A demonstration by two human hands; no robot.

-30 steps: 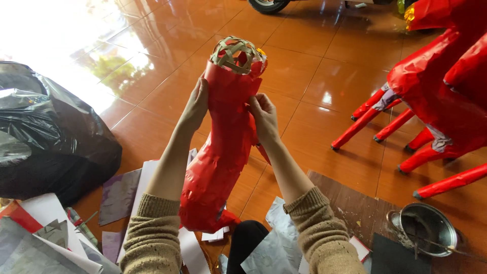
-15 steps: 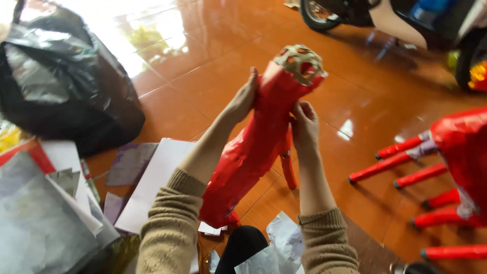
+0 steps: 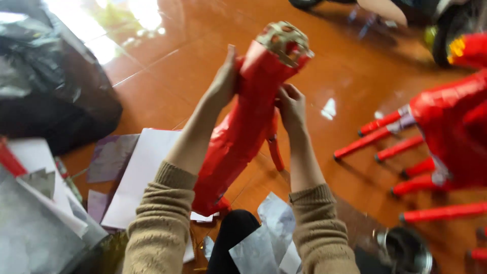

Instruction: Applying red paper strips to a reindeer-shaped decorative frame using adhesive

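At nine to ten o'clock a crinkled black plastic bag (image 3: 48, 86) slumps on the glossy orange tiled floor (image 3: 167, 71), with flat white and grey paper sheets (image 3: 134, 177) scattered below it toward seven o'clock. At centre, leaning toward one o'clock, a long tube-shaped figure wrapped in shiny red paper (image 3: 243, 127) rises from the floor, its bare woven top showing; the left hand (image 3: 225, 78) presses flat against its left side and the right hand (image 3: 290, 106) curls closed on its right edge. At three o'clock stands another red paper-covered figure (image 3: 449, 132) with stiff red stick legs, and a round metal bowl (image 3: 406, 251) sits at five o'clock.
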